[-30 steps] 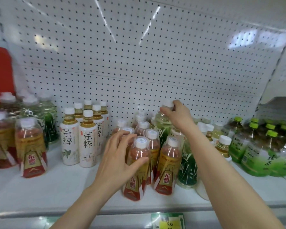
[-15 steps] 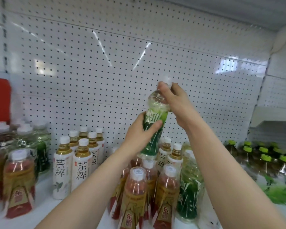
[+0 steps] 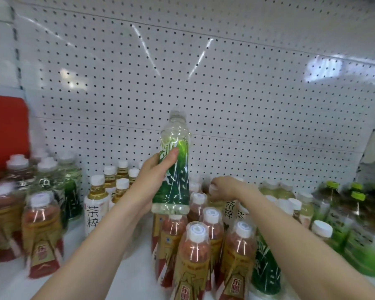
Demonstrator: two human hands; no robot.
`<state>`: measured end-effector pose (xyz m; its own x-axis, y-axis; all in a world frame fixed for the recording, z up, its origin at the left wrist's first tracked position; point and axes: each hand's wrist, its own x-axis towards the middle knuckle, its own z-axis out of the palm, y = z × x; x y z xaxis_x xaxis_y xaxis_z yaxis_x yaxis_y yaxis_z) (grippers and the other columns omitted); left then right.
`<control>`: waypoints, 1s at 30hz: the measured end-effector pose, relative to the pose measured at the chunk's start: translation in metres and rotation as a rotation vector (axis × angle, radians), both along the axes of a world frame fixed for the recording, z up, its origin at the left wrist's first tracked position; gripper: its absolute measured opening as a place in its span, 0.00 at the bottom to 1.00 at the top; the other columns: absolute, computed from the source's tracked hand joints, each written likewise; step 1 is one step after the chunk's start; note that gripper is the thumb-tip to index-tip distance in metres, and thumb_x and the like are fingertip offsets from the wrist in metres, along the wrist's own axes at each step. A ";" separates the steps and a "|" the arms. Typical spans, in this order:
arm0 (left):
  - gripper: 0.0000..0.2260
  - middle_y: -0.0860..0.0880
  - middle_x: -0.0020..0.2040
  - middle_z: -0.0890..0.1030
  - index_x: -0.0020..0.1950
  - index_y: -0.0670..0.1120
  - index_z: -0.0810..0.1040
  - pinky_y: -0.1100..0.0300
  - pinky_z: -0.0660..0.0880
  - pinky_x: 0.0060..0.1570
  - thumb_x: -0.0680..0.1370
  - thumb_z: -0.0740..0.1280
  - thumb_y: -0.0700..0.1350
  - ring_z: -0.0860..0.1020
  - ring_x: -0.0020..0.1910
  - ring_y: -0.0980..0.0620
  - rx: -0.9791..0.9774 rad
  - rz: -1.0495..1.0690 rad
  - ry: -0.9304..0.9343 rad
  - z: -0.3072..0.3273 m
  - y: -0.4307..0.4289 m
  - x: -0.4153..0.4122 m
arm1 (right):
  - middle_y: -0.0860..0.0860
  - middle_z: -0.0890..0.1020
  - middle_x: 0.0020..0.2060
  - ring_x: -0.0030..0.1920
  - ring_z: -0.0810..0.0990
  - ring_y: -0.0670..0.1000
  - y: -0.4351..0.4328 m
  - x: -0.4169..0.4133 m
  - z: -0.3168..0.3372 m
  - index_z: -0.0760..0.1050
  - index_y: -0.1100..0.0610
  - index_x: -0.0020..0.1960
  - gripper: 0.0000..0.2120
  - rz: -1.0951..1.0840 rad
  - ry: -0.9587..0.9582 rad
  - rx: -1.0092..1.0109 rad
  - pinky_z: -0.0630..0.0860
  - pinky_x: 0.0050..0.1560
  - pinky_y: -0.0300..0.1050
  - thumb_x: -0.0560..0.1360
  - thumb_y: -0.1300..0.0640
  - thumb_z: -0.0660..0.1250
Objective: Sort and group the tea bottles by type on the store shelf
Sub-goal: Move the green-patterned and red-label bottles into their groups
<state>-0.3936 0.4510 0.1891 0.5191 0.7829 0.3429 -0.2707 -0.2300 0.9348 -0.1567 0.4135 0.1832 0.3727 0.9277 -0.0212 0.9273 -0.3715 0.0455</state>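
The left hand (image 3: 158, 169) grips a green bottle (image 3: 178, 187) round its middle, thumb across the label, and holds it upright in the air above the middle of the shelf (image 3: 136, 276). The right hand (image 3: 227, 187) reaches toward the back of the shelf with its fingers curled over the top of a white bottle (image 3: 228, 210); I cannot tell whether they grip it. Red bottles (image 3: 195, 256) crowd the front edge below both hands. Toward the left edge stand more white bottles (image 3: 95, 204), red ones and green ones. Green-capped bottles (image 3: 359, 213) fill the right end. A pegboard (image 3: 204, 94) backs the shelf.
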 end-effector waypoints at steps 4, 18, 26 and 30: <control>0.06 0.69 0.38 0.83 0.51 0.58 0.75 0.76 0.73 0.30 0.79 0.65 0.58 0.80 0.37 0.73 -0.003 0.014 0.026 0.001 0.001 -0.002 | 0.55 0.81 0.60 0.59 0.78 0.55 0.005 0.000 0.004 0.75 0.58 0.64 0.19 0.027 0.026 0.004 0.72 0.54 0.43 0.77 0.50 0.69; 0.33 0.47 0.54 0.86 0.65 0.47 0.78 0.45 0.78 0.59 0.68 0.68 0.67 0.84 0.54 0.47 -0.099 -0.170 -0.066 0.003 -0.036 0.011 | 0.50 0.82 0.53 0.51 0.82 0.49 -0.078 -0.010 0.054 0.70 0.57 0.66 0.26 -0.063 0.653 1.232 0.77 0.49 0.43 0.79 0.39 0.64; 0.21 0.55 0.47 0.87 0.58 0.52 0.80 0.56 0.82 0.46 0.74 0.64 0.64 0.85 0.46 0.56 -0.032 -0.285 -0.090 -0.010 -0.092 0.021 | 0.52 0.83 0.38 0.33 0.84 0.49 -0.165 -0.019 0.073 0.74 0.57 0.52 0.20 0.022 1.067 1.423 0.79 0.32 0.45 0.80 0.39 0.62; 0.16 0.56 0.53 0.86 0.57 0.57 0.81 0.53 0.79 0.54 0.76 0.66 0.64 0.84 0.53 0.56 -0.004 -0.306 -0.070 -0.024 -0.131 0.029 | 0.51 0.86 0.35 0.32 0.85 0.47 -0.216 -0.010 0.058 0.76 0.58 0.54 0.23 -0.001 1.092 1.304 0.78 0.30 0.40 0.78 0.37 0.64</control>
<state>-0.3651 0.3202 0.1650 0.7063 0.5950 0.3835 -0.3904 -0.1246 0.9122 -0.1671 0.1971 0.2417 0.7024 0.5345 0.4701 0.3176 0.3557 -0.8790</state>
